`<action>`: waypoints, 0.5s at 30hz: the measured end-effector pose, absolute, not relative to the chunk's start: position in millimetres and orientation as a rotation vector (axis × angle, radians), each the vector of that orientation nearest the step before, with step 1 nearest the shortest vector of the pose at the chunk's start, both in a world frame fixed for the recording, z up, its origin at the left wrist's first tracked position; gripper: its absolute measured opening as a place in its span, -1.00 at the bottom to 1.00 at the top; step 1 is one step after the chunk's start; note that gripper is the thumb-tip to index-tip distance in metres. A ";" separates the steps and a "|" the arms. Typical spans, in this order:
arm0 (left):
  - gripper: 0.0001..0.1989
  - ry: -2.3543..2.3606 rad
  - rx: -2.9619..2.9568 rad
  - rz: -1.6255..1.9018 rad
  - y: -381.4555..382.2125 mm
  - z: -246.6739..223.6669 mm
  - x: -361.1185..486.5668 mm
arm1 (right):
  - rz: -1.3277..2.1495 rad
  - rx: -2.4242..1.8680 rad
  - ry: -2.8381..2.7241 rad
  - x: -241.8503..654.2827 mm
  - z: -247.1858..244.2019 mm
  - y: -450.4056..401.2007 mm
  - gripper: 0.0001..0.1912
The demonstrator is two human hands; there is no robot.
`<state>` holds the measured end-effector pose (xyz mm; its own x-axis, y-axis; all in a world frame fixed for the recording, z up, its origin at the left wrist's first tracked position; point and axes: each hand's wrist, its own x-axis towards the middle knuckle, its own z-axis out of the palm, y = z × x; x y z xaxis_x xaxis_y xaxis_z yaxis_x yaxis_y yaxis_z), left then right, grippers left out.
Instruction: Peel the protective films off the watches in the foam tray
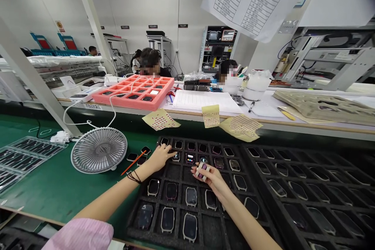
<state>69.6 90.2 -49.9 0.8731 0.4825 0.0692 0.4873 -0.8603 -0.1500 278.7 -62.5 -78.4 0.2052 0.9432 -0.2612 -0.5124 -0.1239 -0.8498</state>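
Note:
A black foam tray [211, 224] with square compartments holds several smartwatch bodies without straps. My left hand [160, 159] reaches over its back left part, fingers stretched out and nothing held. Its index finger touches, or nearly touches, a watch with a lit face [176, 157]. To the right of that lies another lit watch [190, 159] showing coloured icons. My right hand [215, 181] is closed around a small stack of white and purple watch bodies [202, 172], held above the tray's middle. How many it grips I cannot tell. A third lit watch [202, 159] sits just behind these fingers.
Another black tray of watches [307, 199] adjoins on the right. On the left are a grey fan [99, 150], an orange stick [133, 163] beside loose watches, and clear plastic trays [26, 156]. The shelf ahead carries a pink foam tray [129, 103] and papers. People sit beyond it.

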 end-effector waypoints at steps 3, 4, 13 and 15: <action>-0.35 -0.694 -2.916 -0.031 83.8 -50.6 64.9 | 1.340 -1.070 -0.539 279.3 -79.0 -63.0 -0.56; -0.34 -0.649 -2.948 -0.017 82.6 -48.9 61.6 | 1.337 -1.067 -0.543 279.2 -79.0 -63.2 -0.56; -0.26 -0.901 -2.831 0.033 102.2 -35.2 24.3 | 1.347 -1.061 -0.531 276.9 -78.6 -63.7 -0.55; -0.27 -0.921 -2.816 0.054 103.1 -38.8 22.8 | 1.348 -1.061 -0.538 276.8 -79.1 -64.1 -0.55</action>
